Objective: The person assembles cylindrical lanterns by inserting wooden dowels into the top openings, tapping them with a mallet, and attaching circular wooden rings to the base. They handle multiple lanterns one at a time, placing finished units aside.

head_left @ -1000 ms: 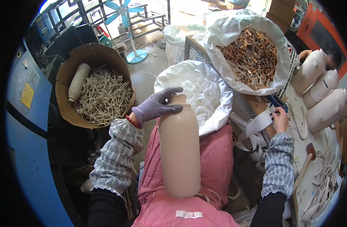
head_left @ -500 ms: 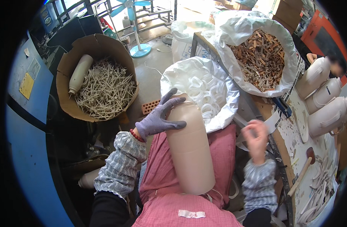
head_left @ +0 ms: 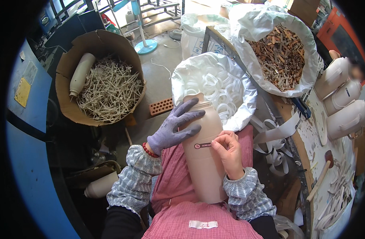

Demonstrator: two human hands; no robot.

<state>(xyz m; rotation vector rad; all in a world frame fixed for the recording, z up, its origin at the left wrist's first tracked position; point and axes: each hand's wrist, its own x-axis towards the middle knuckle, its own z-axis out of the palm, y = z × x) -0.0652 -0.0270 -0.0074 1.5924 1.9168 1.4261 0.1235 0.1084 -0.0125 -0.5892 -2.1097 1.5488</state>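
A beige plastic thermos body (head_left: 204, 171) leans along my lap, its threaded neck end away from me. My left hand (head_left: 176, 126), in a grey-purple glove, grips its upper left side, fingers stretched across the shoulder. Bare and ungloved, my right hand (head_left: 229, 152) pinches with thumb and forefinger at the right end of a small dark label (head_left: 203, 145), which lies against the thermos wall. Just beyond the neck stands a white sack (head_left: 246, 104) of clear plastic rings (head_left: 218, 88).
A large cardboard drum (head_left: 61, 73) at left holds thin beige sticks and another thermos body (head_left: 82, 75). At right, a sack (head_left: 310, 67) contains brown pieces. The workbench (head_left: 310, 149) carries several beige jugs (head_left: 347, 121) and a hammer (head_left: 320, 179). White strip (head_left: 279, 133) hangs beside it.
My right hand has moved left from beside the bench onto the thermos body, and a dark label now shows there. My left hand still grips the upper part.
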